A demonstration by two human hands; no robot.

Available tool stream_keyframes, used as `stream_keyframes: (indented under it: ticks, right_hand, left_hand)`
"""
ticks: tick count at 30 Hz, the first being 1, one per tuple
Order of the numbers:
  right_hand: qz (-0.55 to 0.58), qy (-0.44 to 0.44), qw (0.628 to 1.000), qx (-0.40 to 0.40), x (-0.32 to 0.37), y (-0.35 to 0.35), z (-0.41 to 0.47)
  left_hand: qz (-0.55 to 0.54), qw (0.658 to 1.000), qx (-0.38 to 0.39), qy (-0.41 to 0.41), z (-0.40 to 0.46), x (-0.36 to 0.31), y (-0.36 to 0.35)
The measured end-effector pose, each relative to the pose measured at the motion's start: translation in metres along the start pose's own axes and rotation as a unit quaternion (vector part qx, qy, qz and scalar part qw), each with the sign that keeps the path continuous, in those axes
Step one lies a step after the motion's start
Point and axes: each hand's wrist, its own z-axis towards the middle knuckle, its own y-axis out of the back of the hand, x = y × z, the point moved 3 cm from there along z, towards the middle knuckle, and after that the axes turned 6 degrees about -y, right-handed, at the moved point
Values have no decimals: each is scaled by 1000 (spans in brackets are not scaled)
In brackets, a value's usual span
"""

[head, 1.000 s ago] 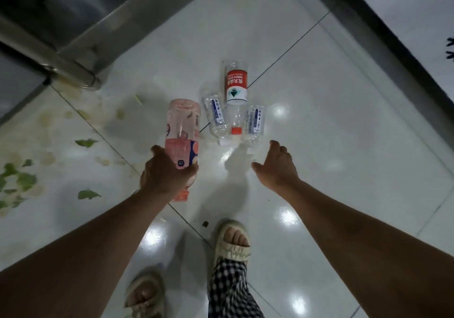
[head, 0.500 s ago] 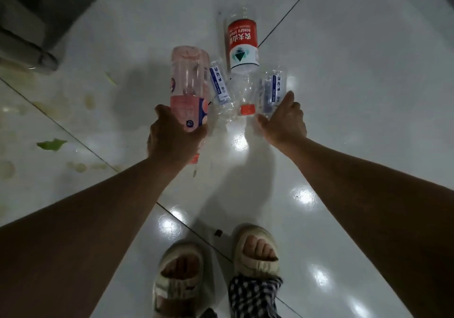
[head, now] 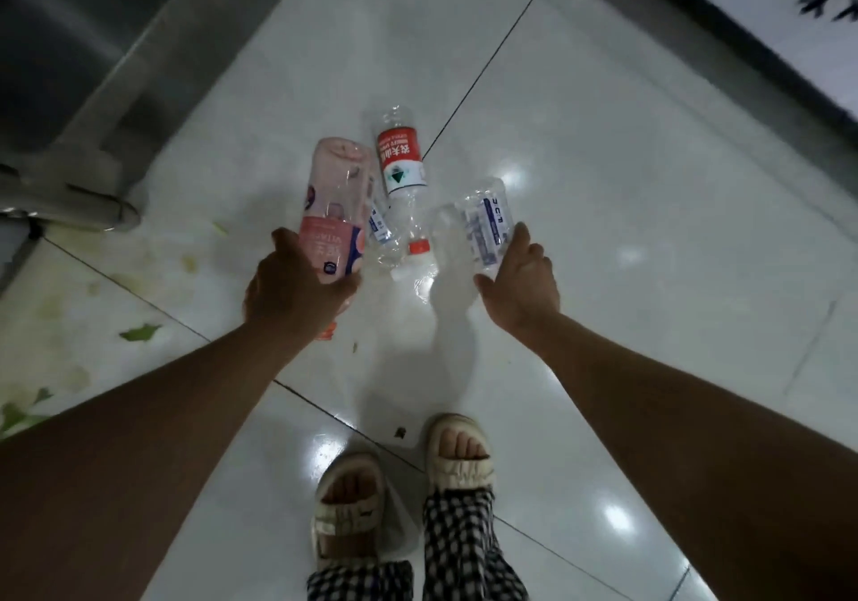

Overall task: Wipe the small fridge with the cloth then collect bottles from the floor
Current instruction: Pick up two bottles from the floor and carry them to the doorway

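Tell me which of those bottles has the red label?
The clear bottle with the red-and-white label, lying on the floor farthest from both hands, orange cap toward the person. The others carry pink or blue-and-white labels.

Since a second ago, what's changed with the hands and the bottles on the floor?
The right hand reached forward and took hold of the clear blue-labelled bottle, which now sits turned and apart from the pile. The left hand kept gripping the pink bottle. The red-labelled bottle and the small bottle beside it stayed on the floor.
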Motion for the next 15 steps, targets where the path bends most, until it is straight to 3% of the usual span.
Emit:
stream_keyframes:
  ticks: [7,15]
  right_hand:
    - [-11,10,1000,23,15,141,-91]
    - [-12,20,999,-46,12,317,-212]
  left_hand:
    - [40,998,9,-53,-60,-101,109]
    - [75,983,16,-167,-153,-206,233]
